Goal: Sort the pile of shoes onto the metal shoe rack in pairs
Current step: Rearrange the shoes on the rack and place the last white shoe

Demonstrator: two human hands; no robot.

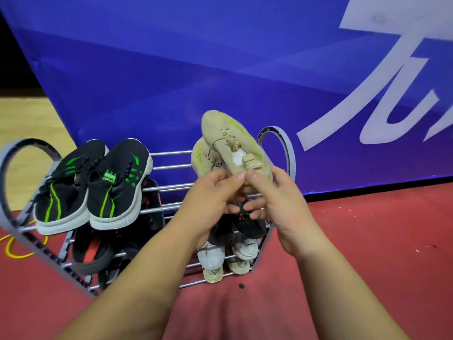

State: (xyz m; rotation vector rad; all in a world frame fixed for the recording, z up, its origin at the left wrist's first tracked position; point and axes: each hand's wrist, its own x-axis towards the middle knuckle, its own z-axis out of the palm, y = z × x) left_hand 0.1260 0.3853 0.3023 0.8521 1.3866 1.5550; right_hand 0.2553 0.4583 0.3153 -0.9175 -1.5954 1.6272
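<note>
Background elements: we are viewing a blue banner (171, 69) carrying large white lettering (392, 99), standing upright behind a red floor (367, 241). Wooden flooring (24, 119) is showing at left; a yellow cable (7, 249) and a small dark speck (242, 285) are lying on the red surface, well apart.

Left hand (215, 192): bare, with a short trimmed thumbnail and rounded fingers.
Right hand (277, 200): bare, its thumbnail also cut short.
Thin ring-like band (263, 208): a small pale glint on one right finger, too small to tell for certain.
Left forearm (147, 278): bare down to the bottom edge.
Right forearm (331, 290): bare likewise.
</note>
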